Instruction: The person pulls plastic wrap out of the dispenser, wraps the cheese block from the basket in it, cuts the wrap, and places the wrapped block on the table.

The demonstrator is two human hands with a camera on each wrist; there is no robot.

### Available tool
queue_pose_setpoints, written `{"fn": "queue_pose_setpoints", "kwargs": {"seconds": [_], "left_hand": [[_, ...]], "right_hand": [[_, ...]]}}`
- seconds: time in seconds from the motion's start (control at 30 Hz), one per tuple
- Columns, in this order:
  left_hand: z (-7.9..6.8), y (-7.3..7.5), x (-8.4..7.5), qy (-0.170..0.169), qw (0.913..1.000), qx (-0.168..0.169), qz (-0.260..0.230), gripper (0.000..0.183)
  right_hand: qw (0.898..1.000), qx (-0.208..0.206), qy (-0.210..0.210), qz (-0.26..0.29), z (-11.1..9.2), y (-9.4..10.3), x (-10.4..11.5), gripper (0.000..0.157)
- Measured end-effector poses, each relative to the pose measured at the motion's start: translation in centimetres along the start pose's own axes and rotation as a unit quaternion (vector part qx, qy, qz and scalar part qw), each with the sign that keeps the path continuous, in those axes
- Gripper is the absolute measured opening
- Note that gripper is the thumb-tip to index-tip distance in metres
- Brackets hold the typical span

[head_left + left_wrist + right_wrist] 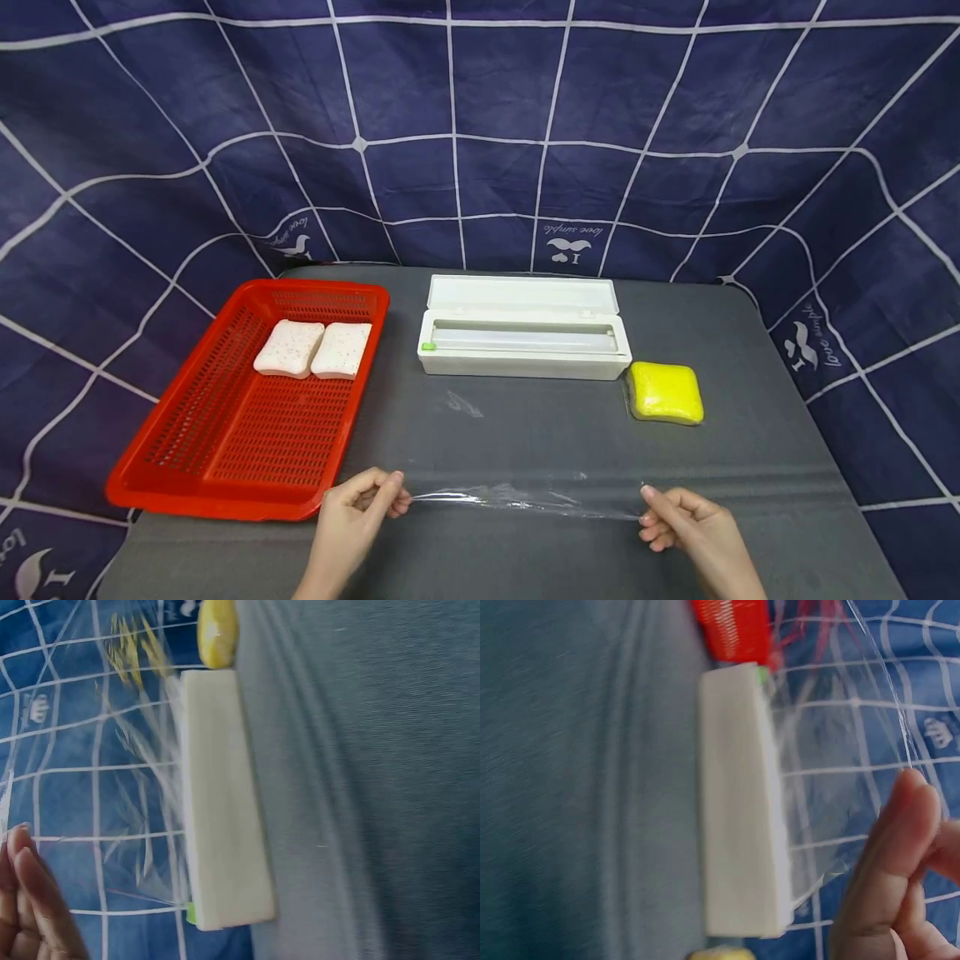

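A sheet of clear plastic wrap (510,497) is stretched between the two hands, its near edge drawn into a shiny line. My left hand (358,508) pinches one end between thumb and fingers; my right hand (690,521) pinches the other. Beyond them stands a white plastic wrap dispenser box (517,367), lid raised, with a pale roll (525,341) inside and a green tab at its left end. In the right wrist view the see-through wrap (829,780) spreads between the box and the right hand's fingertips (911,787).
On the left sits a red perforated plastic basket (247,433) with two white, speckled, bread-slice-shaped pieces (290,348) in it. A yellow block (666,393) in clear wrap lies just right of the box. Grey cloth covers the table; a blue checked curtain (495,100) surrounds it.
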State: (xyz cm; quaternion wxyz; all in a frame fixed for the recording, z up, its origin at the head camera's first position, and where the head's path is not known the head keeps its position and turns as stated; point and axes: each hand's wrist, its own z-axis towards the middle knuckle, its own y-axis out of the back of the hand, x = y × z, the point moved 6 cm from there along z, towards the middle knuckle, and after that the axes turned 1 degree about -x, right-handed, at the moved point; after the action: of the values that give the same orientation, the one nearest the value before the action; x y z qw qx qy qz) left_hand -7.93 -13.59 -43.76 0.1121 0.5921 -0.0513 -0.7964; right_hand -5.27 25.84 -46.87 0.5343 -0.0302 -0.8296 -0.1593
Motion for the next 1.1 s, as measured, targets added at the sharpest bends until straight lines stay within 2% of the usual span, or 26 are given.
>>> {"fn": "queue_pose_setpoints", "kwargs": {"seconds": [0.07, 0.13, 0.2, 0.3, 0.47, 0.57, 0.63, 0.77, 1.0, 1.1], "left_hand": [[-0.3, -0.4, 1.1, 0.045, 0.9975, -0.003, 0.055, 0.027], [-0.5, -0.7, 2.0, 0.075, 0.9911, 0.008, 0.11, 0.031], [-0.7, -1.0, 2.6, 0.075, 0.9849, 0.027, 0.153, 0.033], [-0.8, -1.4, 3.3, 0.057, 0.9742, 0.055, 0.211, 0.036], [-1.0, -2.3, 4.5, 0.059, 0.9531, 0.102, 0.279, 0.037], [-1.1, -2.8, 5.2, 0.058, 0.9421, 0.12, 0.308, 0.036], [-1.1, -3.1, 5.5, 0.054, 0.9377, 0.126, 0.32, 0.035], [-1.2, -3.4, 6.0, 0.048, 0.9371, 0.126, 0.322, 0.036], [-1.4, -3.7, 6.3, 0.049, 0.9319, 0.124, 0.337, 0.034], [-1.3, -3.9, 6.6, 0.059, 0.9308, 0.125, 0.338, 0.032]], "right_hand": [[0.999, 0.006, -0.028, -0.035, 0.2, -0.5, -1.1, 0.033], [0.998, 0.013, -0.031, -0.062, 0.4, -0.9, -1.9, 0.029], [0.995, 0.018, -0.03, -0.093, 0.7, -1.2, -2.6, 0.027], [0.989, 0.018, -0.022, -0.143, 1.1, -1.6, -3.4, 0.025], [0.979, 0.033, 0.005, -0.203, 1.7, -2.2, -4.1, 0.022], [0.979, 0.049, 0.023, -0.198, 2.0, -2.6, -4.3, 0.02], [0.978, 0.054, 0.032, -0.197, 2.2, -2.8, -4.4, 0.02], [0.975, 0.051, 0.043, -0.213, 2.5, -3.2, -4.7, 0.018], [0.969, 0.019, 0.042, -0.241, 3.1, -3.9, -5.1, 0.017], [0.96, 0.011, 0.071, -0.271, 3.2, -4.1, -4.7, 0.018]]}}
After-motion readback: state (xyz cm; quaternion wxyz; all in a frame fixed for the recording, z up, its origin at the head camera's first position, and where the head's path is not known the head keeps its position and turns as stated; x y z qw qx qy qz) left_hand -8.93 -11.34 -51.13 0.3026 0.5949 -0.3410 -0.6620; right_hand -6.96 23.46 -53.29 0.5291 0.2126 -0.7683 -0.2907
